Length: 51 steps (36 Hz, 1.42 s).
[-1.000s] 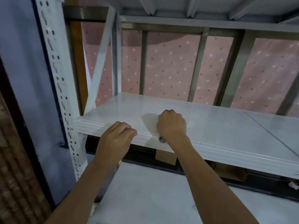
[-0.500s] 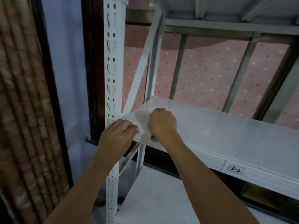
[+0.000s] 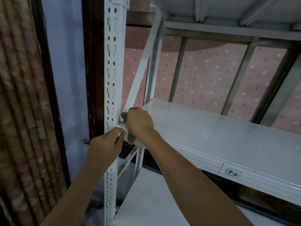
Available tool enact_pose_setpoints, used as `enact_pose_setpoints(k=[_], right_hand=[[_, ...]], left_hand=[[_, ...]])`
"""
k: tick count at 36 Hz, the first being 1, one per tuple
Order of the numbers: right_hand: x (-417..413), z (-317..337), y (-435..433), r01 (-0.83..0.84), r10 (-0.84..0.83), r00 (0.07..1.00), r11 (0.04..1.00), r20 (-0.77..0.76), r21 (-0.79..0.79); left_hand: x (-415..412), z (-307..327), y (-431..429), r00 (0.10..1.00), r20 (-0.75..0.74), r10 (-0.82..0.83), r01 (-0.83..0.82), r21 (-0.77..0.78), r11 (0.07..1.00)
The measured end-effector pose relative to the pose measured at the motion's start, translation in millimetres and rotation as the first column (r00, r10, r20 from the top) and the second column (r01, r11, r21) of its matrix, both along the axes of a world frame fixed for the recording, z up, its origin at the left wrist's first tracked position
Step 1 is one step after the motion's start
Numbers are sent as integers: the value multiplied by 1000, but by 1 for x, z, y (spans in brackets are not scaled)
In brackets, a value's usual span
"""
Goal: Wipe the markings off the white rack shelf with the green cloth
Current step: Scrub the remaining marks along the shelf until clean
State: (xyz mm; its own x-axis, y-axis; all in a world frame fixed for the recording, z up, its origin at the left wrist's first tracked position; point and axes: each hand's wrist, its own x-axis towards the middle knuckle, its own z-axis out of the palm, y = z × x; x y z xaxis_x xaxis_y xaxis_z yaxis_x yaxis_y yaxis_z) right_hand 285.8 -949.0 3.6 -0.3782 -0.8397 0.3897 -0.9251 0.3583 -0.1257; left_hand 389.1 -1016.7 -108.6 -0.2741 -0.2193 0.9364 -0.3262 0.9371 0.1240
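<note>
A white rack shelf (image 3: 228, 132) is seen running from the left corner of the rack out to the right edge of the view, with a second white shelf (image 3: 146, 201) below it and the underside of another above. Behind the rack a pink dotted backing (image 3: 211, 75) is shown between grey bars. At the left, a perforated white upright (image 3: 112, 70) is set against a dark brown frame (image 3: 92, 62), beside which a striped curtain (image 3: 21, 111) is hung. A white diagonal brace (image 3: 143, 62) is run from the upper rack down to the shelf's left corner. On the shelf's front lip a small label (image 3: 233, 174) marked "3-2" is stuck, with a thin reddish line just to its left. The right hand (image 3: 140, 122) is pressed down at the left front corner of the shelf, its grip closed into a fist around the green cloth (image 3: 130, 137), which is seen bunched under the hand, one end poking out by the upright and the other hanging over the front lip. A short dark marking (image 3: 121, 122) is visible on the shelf just left of that fist. The left hand (image 3: 105, 147) is placed at the corner where lip and upright meet, its fingers curled loosely there; whether anything is pinched in its grip cannot be told.
</note>
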Motion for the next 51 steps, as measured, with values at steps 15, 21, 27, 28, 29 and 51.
enact_pose_setpoints(k=[15, 21, 27, 28, 29, 51], right_hand=[[-68, 33, 98, 145, -129, 964, 988, 232, -52], [-124, 34, 173, 233, -190, 952, 958, 242, -166], [-189, 38, 283, 383, -343, 916, 902, 206, -200], [-202, 40, 306, 412, -375, 905, 888, 200, -202], [-216, 41, 329, 442, -407, 893, 873, 193, -205], [-455, 61, 872, 879, -876, 477, 475, 74, -39]], left_hand=[[-62, 39, 93, 993, -47, -108, 102, -115, 988], [-123, 49, 163, 961, -17, -277, 275, -76, 958], [-182, 53, 252, 900, 76, -430, 436, -115, 892], [-191, 55, 271, 885, 83, -457, 464, -119, 878], [-202, 57, 292, 871, 91, -483, 491, -120, 863], [-418, 78, 760, 541, 382, -749, 761, 155, 629]])
